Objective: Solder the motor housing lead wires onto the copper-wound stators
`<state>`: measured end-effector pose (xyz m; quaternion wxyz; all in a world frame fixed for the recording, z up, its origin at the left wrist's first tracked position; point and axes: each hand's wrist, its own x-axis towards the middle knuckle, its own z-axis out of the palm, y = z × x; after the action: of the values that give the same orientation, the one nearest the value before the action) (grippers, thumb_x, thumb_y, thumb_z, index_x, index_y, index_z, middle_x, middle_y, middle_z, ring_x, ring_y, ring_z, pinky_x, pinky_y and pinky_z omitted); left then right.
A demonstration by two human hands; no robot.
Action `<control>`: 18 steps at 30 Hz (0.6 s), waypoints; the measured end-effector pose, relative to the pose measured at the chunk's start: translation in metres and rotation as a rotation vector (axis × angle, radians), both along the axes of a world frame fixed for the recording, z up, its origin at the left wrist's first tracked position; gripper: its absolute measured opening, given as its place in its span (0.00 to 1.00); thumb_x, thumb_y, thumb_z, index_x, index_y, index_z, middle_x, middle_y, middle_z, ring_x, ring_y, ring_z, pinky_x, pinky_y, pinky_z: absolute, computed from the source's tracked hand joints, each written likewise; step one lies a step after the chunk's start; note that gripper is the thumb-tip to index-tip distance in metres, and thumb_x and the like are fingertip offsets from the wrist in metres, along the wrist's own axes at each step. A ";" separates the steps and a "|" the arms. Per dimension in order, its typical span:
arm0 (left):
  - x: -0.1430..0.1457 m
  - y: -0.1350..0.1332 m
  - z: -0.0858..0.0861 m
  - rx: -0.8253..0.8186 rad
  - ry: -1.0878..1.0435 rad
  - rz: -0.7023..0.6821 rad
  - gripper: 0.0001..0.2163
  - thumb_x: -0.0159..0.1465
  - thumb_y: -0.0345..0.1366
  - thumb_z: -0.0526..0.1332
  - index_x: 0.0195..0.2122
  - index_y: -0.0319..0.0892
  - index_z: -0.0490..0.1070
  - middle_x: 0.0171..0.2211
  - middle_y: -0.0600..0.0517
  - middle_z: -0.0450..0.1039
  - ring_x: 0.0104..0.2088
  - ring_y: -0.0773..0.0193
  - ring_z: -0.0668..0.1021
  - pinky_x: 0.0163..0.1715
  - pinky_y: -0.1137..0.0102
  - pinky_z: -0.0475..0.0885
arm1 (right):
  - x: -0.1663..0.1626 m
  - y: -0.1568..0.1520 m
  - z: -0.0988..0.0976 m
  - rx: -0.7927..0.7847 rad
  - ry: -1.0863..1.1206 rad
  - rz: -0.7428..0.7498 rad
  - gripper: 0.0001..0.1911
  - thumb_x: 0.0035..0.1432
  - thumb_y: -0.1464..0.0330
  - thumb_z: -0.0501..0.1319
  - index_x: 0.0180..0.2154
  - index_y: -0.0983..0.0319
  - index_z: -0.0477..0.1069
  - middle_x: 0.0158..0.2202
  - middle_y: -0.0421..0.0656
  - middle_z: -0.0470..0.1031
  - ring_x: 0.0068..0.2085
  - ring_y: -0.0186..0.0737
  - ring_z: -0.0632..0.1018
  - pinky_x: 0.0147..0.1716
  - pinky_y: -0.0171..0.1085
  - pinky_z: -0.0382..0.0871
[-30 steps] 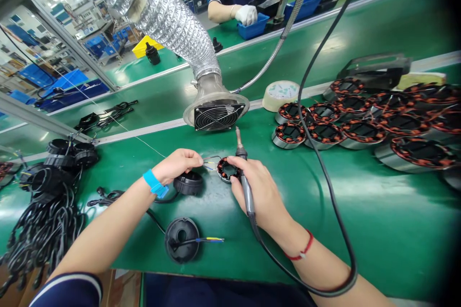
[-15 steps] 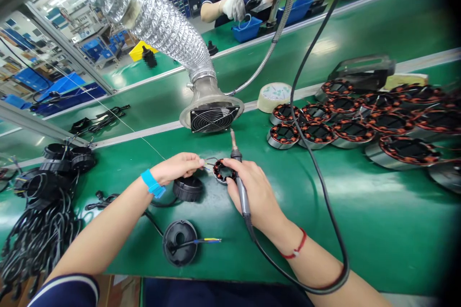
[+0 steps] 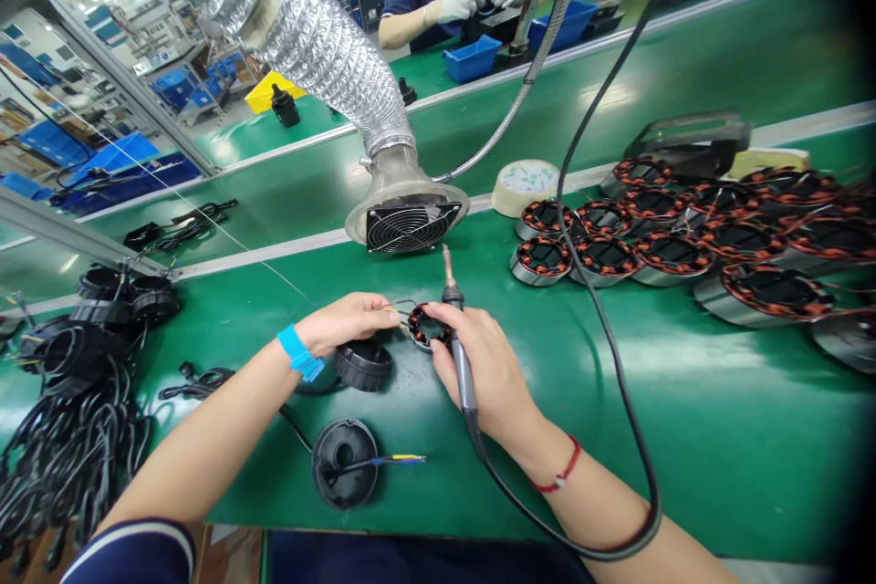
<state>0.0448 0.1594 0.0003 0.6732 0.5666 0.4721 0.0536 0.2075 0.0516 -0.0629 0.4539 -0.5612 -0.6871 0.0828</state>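
Observation:
My left hand point(image 3: 362, 319) is closed in a pinch on thin wires at the left side of a motor stator point(image 3: 419, 342), a ring with copper windings. My right hand point(image 3: 483, 356) is wrapped around a soldering iron point(image 3: 464, 374), its bare tip pointing away from me. Fingers of that same hand also grip the stator's right edge. Just below my left hand a black round housing point(image 3: 366, 370) sits on the bench. Nearer to me lies another black housing point(image 3: 344, 493), open side up, with blue and yellow wires sticking out to the right.
A fume extractor hood point(image 3: 411, 224) hangs beyond my hands. Several stators point(image 3: 674, 255) stand at the right, beside a tape roll point(image 3: 526, 187). Black cables point(image 3: 88, 447) and housings point(image 3: 102, 297) pile up at left. The iron's cord point(image 3: 616, 347) loops at right. A gloved co-worker point(image 3: 465, 0) sits opposite.
My left hand has shifted slightly right, closer to the stator, still pinching the wires. My right hand keeps its hold. Across the bench, the co-worker's gloved hands have come together.

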 end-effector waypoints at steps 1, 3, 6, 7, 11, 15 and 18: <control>-0.002 0.001 0.000 -0.006 -0.013 0.014 0.14 0.52 0.44 0.65 0.26 0.37 0.68 0.16 0.61 0.54 0.18 0.76 0.53 0.19 0.74 0.45 | -0.001 0.001 0.000 -0.006 -0.004 -0.004 0.20 0.59 0.73 0.55 0.54 0.62 0.61 0.43 0.49 0.74 0.43 0.48 0.71 0.41 0.46 0.67; -0.004 0.001 0.000 0.007 -0.018 0.053 0.14 0.55 0.45 0.62 0.25 0.36 0.69 0.16 0.61 0.52 0.17 0.75 0.52 0.18 0.74 0.44 | -0.003 0.004 -0.001 -0.017 -0.018 -0.009 0.23 0.58 0.71 0.57 0.55 0.62 0.59 0.45 0.50 0.73 0.46 0.49 0.71 0.43 0.47 0.67; -0.005 -0.001 0.001 0.020 0.003 0.019 0.13 0.56 0.42 0.60 0.24 0.35 0.71 0.15 0.59 0.54 0.16 0.75 0.54 0.18 0.74 0.46 | -0.006 0.009 -0.003 -0.024 -0.015 0.008 0.24 0.58 0.71 0.58 0.56 0.62 0.58 0.47 0.50 0.72 0.48 0.49 0.71 0.46 0.48 0.65; -0.006 -0.001 0.002 0.017 0.000 -0.015 0.13 0.56 0.42 0.60 0.24 0.35 0.71 0.14 0.59 0.55 0.16 0.75 0.55 0.18 0.74 0.47 | -0.006 0.010 -0.003 -0.020 -0.001 0.022 0.23 0.58 0.72 0.58 0.55 0.62 0.59 0.47 0.49 0.73 0.48 0.48 0.71 0.46 0.48 0.65; -0.009 -0.004 0.003 0.005 -0.050 -0.156 0.14 0.55 0.42 0.60 0.25 0.35 0.75 0.13 0.58 0.57 0.15 0.74 0.58 0.19 0.74 0.51 | -0.006 0.014 -0.006 0.006 0.068 0.046 0.21 0.58 0.74 0.59 0.52 0.59 0.59 0.42 0.44 0.76 0.43 0.43 0.74 0.44 0.45 0.66; -0.004 -0.010 -0.002 0.019 -0.011 -0.277 0.14 0.55 0.43 0.60 0.28 0.35 0.76 0.14 0.57 0.59 0.16 0.73 0.60 0.19 0.74 0.53 | -0.007 0.016 -0.007 0.024 0.070 0.021 0.19 0.59 0.74 0.58 0.51 0.58 0.60 0.37 0.41 0.77 0.39 0.42 0.75 0.42 0.44 0.66; 0.004 -0.017 -0.005 0.136 0.102 -0.304 0.13 0.56 0.41 0.59 0.26 0.36 0.75 0.15 0.57 0.61 0.17 0.72 0.63 0.20 0.74 0.57 | -0.011 0.018 -0.008 0.046 0.049 -0.013 0.16 0.59 0.74 0.56 0.50 0.58 0.62 0.34 0.41 0.77 0.37 0.42 0.76 0.42 0.44 0.66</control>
<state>0.0483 0.1426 -0.0050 0.6087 0.6777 0.4099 -0.0460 0.1966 0.0696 -0.0711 0.4837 -0.5529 -0.6740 0.0779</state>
